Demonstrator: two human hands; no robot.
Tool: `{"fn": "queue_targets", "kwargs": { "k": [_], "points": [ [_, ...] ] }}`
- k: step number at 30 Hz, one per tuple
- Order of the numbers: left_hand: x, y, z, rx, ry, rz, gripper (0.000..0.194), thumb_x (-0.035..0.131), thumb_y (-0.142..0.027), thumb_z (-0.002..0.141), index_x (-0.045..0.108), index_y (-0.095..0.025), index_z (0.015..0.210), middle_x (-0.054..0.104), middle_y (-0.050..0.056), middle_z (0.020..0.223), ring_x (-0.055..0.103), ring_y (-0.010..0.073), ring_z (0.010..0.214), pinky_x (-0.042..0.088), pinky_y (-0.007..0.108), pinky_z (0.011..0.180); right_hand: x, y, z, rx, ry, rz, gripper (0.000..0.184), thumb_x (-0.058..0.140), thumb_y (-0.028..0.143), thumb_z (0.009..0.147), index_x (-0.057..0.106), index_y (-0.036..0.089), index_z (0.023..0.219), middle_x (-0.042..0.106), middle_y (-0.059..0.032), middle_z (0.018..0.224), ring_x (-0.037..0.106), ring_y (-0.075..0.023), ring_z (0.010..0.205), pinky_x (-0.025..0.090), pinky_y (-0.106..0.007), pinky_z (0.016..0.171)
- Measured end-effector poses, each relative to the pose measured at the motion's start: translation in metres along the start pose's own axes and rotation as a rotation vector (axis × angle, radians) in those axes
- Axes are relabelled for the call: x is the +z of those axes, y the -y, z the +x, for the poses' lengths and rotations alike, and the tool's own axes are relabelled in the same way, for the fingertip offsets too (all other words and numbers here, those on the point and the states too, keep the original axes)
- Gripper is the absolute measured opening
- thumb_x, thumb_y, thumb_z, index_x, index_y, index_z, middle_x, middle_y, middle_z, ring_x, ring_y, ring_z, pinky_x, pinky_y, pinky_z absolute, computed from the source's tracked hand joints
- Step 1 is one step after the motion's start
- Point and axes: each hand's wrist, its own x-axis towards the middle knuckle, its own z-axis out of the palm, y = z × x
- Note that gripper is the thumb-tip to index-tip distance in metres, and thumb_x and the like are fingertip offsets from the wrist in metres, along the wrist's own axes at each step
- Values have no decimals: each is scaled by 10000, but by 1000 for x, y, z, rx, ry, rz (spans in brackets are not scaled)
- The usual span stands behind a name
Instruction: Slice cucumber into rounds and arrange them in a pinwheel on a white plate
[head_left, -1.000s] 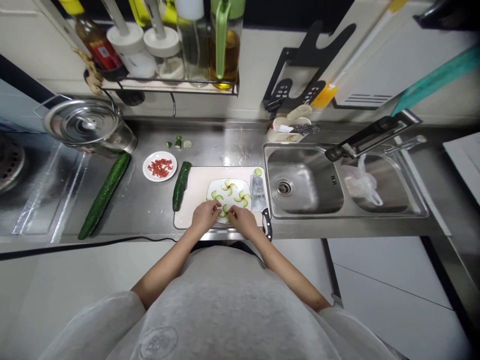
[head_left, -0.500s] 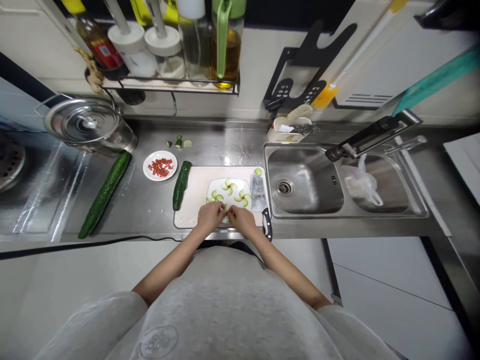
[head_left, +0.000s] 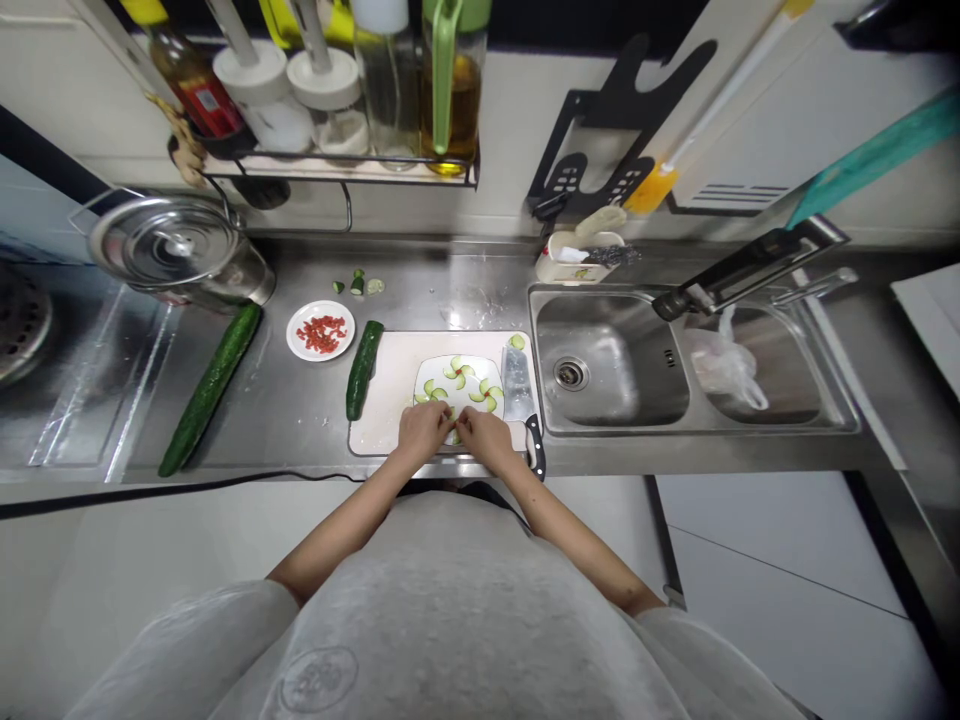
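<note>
Over the near edge of a squarish white plate (head_left: 426, 370), my left hand (head_left: 424, 430) and my right hand (head_left: 484, 438) almost meet. Both have their fingertips pinched around cucumber slices (head_left: 452, 438), mostly hidden by the fingers. Thin green-edged slices lie on the plate in curved pinwheel shapes (head_left: 459, 373), with small red bits at their centres. The plate rests on a pale cutting board (head_left: 390, 360). A cleaver (head_left: 517, 385) lies along the board's right side, its black handle toward me. A cut cucumber (head_left: 364, 370) sits on the board's left edge.
Left of the board stands a round plate of red bits (head_left: 321, 331), with cucumber ends (head_left: 358, 286) behind it. A whole cucumber (head_left: 210, 390) lies farther left, near a lidded steel pot (head_left: 180, 250). To the right is a double sink (head_left: 611, 360) with a plastic bag (head_left: 724, 365).
Very little differs. My hands stay pinched together at the near side of the plate, with only slight finger movement, and the view has shifted a touch.
</note>
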Motion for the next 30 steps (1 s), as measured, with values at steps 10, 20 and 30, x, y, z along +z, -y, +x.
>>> {"fn": "queue_targets", "kwargs": {
  "k": [10, 20, 30],
  "points": [
    [3, 3, 1, 2, -8, -19, 157, 576, -330, 832, 650, -224, 919, 690, 26, 889, 610, 201, 896, 380, 307, 787, -1, 2, 2, 9, 18, 3, 224, 422, 355, 923, 580, 216, 1000, 685, -52, 911, 593, -173, 811, 267, -247, 603],
    [1, 3, 0, -12, -12, -52, 159, 571, -339, 839, 649, -228, 922, 697, 22, 868, 615, 201, 888, 372, 309, 787, -4, -3, 0, 24, -21, 63, 222, 436, 352, 916, 597, 216, 983, 679, -42, 875, 579, -167, 791, 252, -243, 590],
    [-9, 5, -3, -18, -84, -97, 138, 577, -314, 826, 655, -243, 915, 687, 2, 824, 616, 188, 846, 382, 308, 782, -11, -13, -2, 61, -109, 123, 227, 451, 332, 897, 624, 223, 996, 667, -34, 835, 567, -165, 749, 268, -242, 591]
  ]
}}
